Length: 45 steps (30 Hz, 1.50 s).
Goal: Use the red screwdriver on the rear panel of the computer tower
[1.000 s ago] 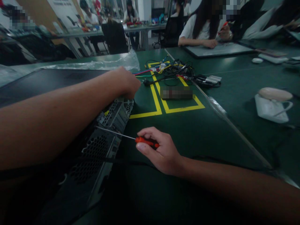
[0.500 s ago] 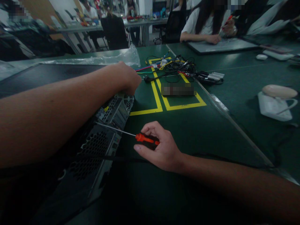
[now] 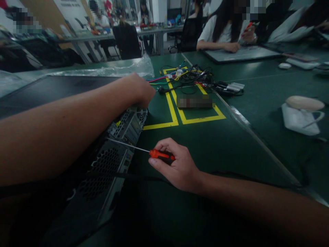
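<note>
A desktop computer case (image 3: 102,171) lies along the left, with its vented rear panel facing right. My right hand (image 3: 177,163) is closed round the orange and black handle of a screwdriver (image 3: 161,156), thumb against the handle. The thin shaft reaches left to the case's rear panel, where I cannot make out exactly what the tip touches. My left arm stretches across the case. At its far rear corner, my left hand (image 3: 142,91) bends down over the edge, its fingers hidden from view.
A bundle of cables (image 3: 197,73) lies beyond yellow tape (image 3: 164,126) on the green table (image 3: 205,147). Clear plastic film (image 3: 138,67) is behind the case. To the right stands a white holder (image 3: 299,120). Across the table a person's hand (image 3: 232,47) rests by a flat panel (image 3: 244,55).
My right thumb has come in against the screwdriver handle, and my fingers sit closer round it. The whole view has shifted slightly. My left hand stays at the far corner.
</note>
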### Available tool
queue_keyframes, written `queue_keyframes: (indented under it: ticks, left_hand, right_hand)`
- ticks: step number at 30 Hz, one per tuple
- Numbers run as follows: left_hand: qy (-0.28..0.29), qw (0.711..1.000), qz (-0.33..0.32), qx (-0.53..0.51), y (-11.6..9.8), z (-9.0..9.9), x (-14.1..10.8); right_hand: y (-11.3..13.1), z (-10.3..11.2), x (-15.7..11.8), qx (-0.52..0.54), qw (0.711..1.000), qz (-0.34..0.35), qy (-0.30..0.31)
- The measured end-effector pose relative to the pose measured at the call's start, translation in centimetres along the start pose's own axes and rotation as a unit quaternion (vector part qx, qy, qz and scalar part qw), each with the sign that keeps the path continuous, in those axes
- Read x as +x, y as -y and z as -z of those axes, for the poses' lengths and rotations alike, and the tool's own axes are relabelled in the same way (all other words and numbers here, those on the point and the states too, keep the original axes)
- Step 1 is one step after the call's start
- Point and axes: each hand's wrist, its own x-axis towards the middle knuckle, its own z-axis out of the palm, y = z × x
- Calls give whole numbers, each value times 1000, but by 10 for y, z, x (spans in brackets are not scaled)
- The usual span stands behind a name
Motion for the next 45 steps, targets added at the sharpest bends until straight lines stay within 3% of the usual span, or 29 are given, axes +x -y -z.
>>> queue_keyframes:
  ticks: [9, 14, 29, 36, 42, 45]
  left_hand:
    - [16, 1000, 17, -9, -1, 2, 1]
    - [21, 997, 49, -63, -1, 3, 1]
    - [11, 997, 43, -56, -4, 7, -3]
    - [0, 1000, 5, 10, -2, 3, 1]
    - [13, 997, 37, -59, -3, 7, -4]
    - [13, 998, 37, -46, -3, 7, -4]
  right_hand:
    - [2, 3, 1, -16, 1000, 7, 1]
    - [3, 3, 2, -18, 1000, 22, 10]
    - [1, 0, 0, -11, 1000, 6, -2]
    - [0, -1, 0, -14, 1000, 2, -5]
    - [-1, -1, -1, -11, 1000, -6, 0]
    - [0, -1, -1, -8, 1000, -5, -1]
